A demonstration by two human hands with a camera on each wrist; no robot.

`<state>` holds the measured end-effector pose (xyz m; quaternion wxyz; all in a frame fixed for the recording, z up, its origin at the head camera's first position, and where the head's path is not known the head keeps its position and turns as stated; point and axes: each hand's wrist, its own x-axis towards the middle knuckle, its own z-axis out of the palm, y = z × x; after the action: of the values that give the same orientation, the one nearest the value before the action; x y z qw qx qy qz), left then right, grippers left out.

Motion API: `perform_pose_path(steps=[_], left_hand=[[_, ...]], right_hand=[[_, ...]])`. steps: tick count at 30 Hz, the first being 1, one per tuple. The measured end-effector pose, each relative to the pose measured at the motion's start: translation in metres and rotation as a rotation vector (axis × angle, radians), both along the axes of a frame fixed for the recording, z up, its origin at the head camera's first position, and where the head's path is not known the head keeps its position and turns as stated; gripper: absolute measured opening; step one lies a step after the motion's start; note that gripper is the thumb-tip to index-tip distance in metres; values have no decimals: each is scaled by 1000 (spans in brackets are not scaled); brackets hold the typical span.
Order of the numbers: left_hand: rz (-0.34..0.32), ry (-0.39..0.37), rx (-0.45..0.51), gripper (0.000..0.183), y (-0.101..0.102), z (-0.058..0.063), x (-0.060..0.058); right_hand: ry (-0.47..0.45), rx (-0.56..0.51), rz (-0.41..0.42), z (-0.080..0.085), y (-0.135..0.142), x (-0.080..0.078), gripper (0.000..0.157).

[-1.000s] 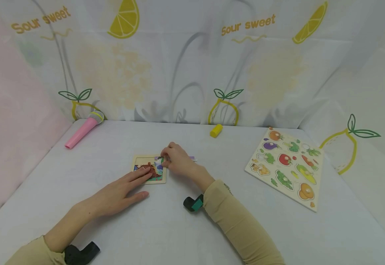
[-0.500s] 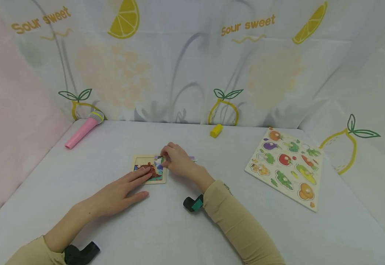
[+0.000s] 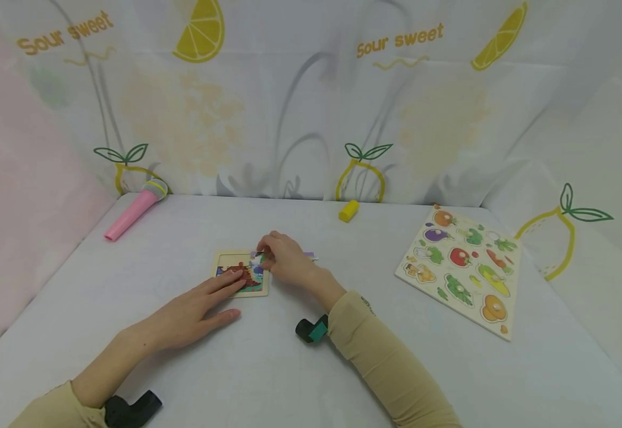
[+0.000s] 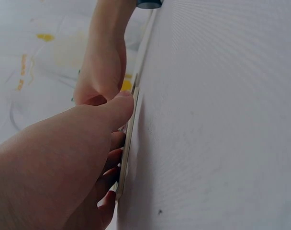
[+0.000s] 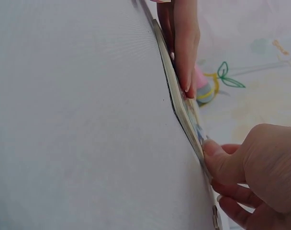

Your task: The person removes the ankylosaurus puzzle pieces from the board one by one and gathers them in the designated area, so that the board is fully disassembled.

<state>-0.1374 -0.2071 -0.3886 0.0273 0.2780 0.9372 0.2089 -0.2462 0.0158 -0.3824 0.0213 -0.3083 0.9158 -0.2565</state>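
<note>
A small wooden jigsaw puzzle tray (image 3: 258, 293) with a brown animal picture lies mid-table; bare wood shows at its upper left. My left hand (image 3: 198, 309) rests on it with fingers extended over the picture. At the upper right corner, my right hand (image 3: 284, 258) pinches a purple-and-white puzzle piece (image 3: 255, 258) with curled fingers, which partly hide it. Another purple piece (image 3: 310, 255) peeks out behind the right wrist. In the right wrist view, the right thumb (image 5: 215, 151) is against the tray's edge. The left wrist view shows the tray edge-on under the left hand (image 4: 64, 163).
A pink toy microphone (image 3: 137, 208) lies at the back left. Near the back edge is a yellow block (image 3: 349, 211). To the right sits a vegetable peg board (image 3: 474, 282). Black wrist devices (image 3: 131, 410) are on both forearms.
The right hand and the piece it pinches have shifted very slightly left over the tray corner. The left hand stays in place.
</note>
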Motion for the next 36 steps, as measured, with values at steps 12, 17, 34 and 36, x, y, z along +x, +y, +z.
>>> perform_pose_path(steps=[12,17,34,36], left_hand=[[-4,-1,3,62,0,1,0],[-9,9,5,62,0,1,0],[-4,-1,2,63,1,-1,-2],[-3,1,3,63,1,-2,-2]], right_hand=[[15,20,-4,-1,0,-1,26],[9,0,5,-1,0,0,25],[-69,-163,-58,-3,0,0,9],[-62,-186,-62,-3,0,0,7]])
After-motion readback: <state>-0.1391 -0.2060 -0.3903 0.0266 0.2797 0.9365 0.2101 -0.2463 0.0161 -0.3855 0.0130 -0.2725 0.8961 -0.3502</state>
